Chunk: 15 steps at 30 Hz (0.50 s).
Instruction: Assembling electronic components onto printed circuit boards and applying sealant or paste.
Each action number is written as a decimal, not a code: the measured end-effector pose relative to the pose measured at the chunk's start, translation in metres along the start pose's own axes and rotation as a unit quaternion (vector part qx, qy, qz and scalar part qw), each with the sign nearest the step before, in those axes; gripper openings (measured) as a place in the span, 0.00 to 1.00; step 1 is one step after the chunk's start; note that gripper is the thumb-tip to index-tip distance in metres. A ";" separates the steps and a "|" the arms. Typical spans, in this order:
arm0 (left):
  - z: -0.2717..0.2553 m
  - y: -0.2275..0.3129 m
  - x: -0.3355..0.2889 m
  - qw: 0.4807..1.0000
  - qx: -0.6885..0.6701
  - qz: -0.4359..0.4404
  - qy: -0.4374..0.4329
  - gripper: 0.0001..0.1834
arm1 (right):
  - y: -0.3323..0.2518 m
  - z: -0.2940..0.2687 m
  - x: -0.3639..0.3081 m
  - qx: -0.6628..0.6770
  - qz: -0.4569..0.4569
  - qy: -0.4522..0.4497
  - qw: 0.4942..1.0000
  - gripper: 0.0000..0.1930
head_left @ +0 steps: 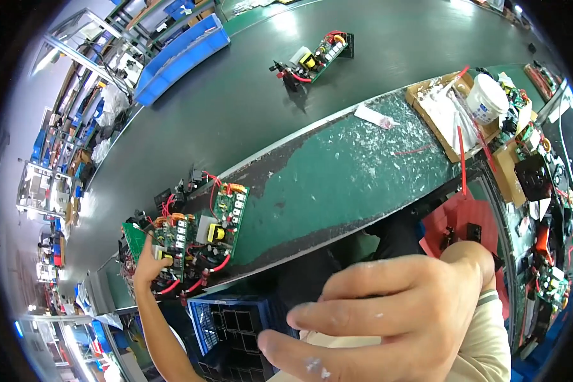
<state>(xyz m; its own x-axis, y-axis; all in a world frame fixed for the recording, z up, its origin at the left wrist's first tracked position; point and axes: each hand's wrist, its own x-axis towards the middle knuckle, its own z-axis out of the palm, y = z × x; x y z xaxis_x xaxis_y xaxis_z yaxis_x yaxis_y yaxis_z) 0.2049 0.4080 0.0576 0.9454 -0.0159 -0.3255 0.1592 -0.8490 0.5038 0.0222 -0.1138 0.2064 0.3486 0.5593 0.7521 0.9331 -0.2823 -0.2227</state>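
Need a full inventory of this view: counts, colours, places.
circuit boards: at least two, green, bench's left end
board assembly: one, multicoloured, on the long surface
long surface: one, dark grey-green, beyond the bench
bench: one, worn green, centre
blue bin: one, blue, upper left
tray: one, brown, bench's right end
bucket: one, white, by the tray
flat piece: one, whitish, on the bench
crate: one, blue, black dividers, below the bench
shelving: several units, mixed, left; too cluttered to itemise
right-side parts: many, mixed, uncountable
left hand: one, bare, at the circuit boards
right hand: one, bare, white smears, foreground
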 end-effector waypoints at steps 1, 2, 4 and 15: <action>-0.003 -0.003 0.003 1.000 0.031 -0.006 -0.003 0.61 | -0.001 -0.006 0.000 0.066 0.019 0.004 0.998 0.16; -0.006 -0.006 0.005 0.998 0.061 -0.013 -0.006 0.61 | -0.001 -0.009 -0.001 0.132 0.038 0.008 0.991 0.21; -0.009 0.002 0.009 0.993 0.115 0.028 -0.018 0.59 | 0.007 -0.003 -0.013 0.100 0.051 0.023 0.993 0.20; 0.058 0.275 0.136 0.987 -0.086 0.132 0.045 0.50 | 0.098 0.077 -0.139 0.150 0.425 0.142 0.881 0.24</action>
<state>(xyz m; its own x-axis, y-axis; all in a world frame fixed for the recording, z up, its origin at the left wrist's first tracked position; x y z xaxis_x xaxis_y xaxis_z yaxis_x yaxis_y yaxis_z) 0.3605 0.1415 0.1052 0.9806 -0.1707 -0.0960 -0.0576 -0.7198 0.6918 0.0716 -0.1596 0.0321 0.9371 0.0157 0.3487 0.3404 -0.2623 -0.9029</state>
